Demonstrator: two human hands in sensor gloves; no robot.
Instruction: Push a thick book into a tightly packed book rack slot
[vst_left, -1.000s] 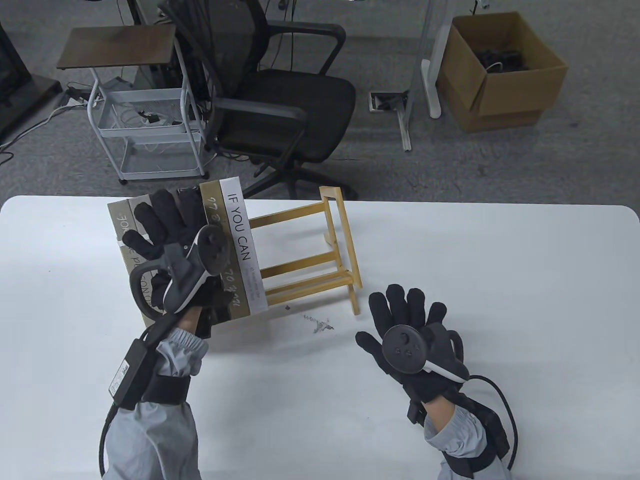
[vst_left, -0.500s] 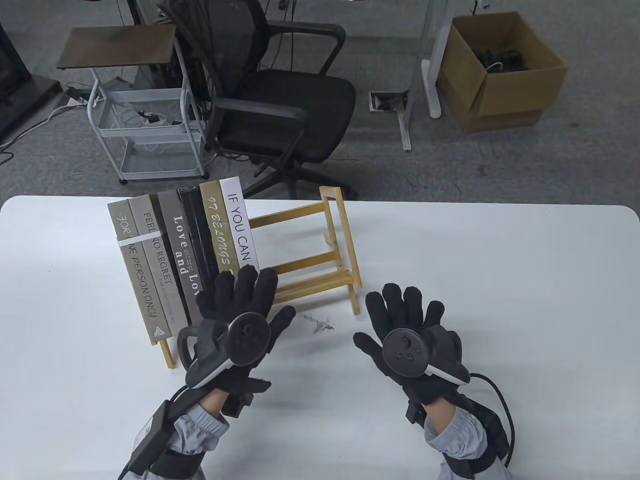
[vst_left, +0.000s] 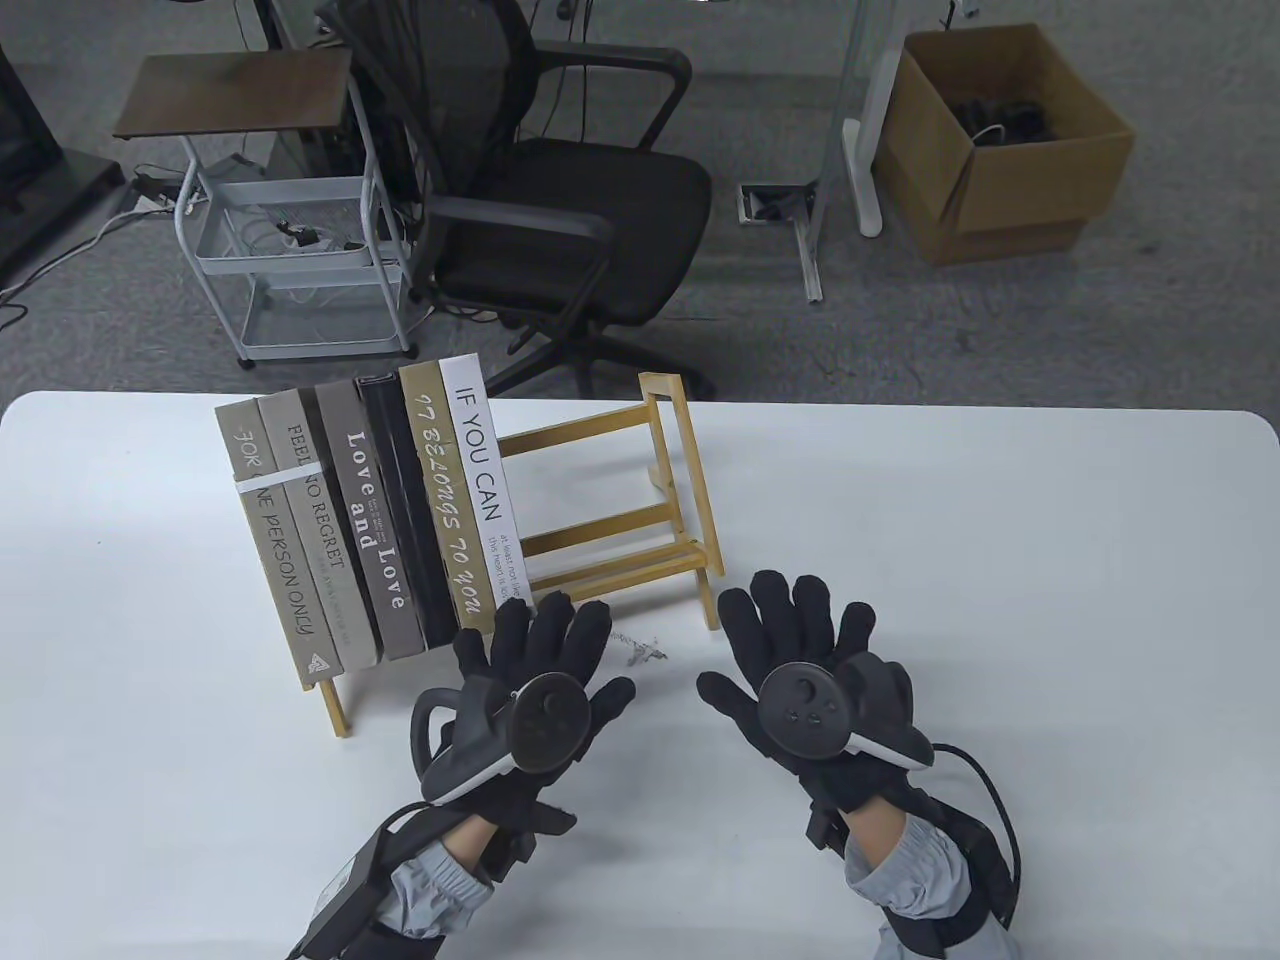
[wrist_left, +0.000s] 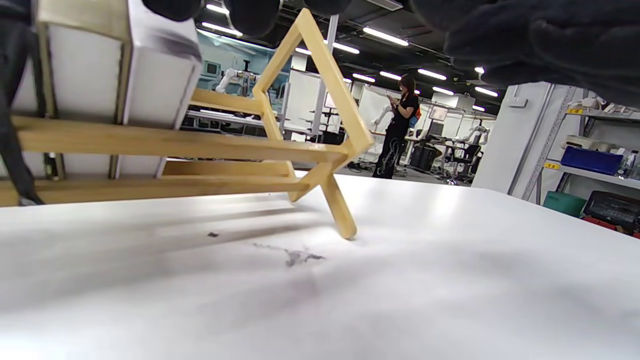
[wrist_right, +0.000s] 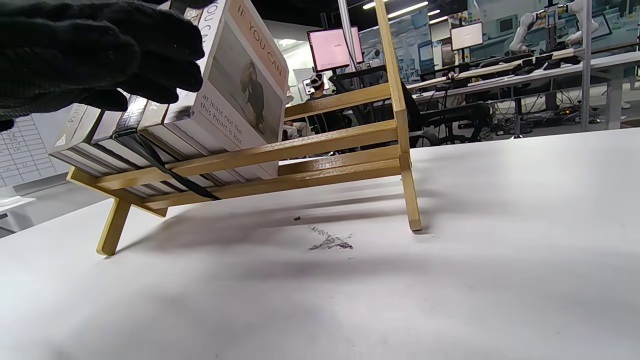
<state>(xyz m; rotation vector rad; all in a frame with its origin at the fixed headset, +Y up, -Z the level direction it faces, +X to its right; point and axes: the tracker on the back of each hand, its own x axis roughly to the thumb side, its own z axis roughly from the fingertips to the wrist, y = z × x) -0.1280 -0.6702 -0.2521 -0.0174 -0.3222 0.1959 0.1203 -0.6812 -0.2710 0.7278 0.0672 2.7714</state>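
Both hands (vst_left: 540, 690) (vst_left: 800, 670) hover spread-fingered beside the book rack (vst_left: 650, 500).

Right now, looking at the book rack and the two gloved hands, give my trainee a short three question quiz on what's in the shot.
1. True or false: the right hand grips a book.
2. Which book stands at the right end of the row in the wooden rack? A) the FOR ONE PERSON ONLY book B) the IF YOU CAN book C) the Love and Love book
3. Fill in: the books fill the rack's ____ part, as the table view shows it, and its right part holds none.

Key
1. False: it holds nothing, and neither does the left hand.
2. B.
3. Left.
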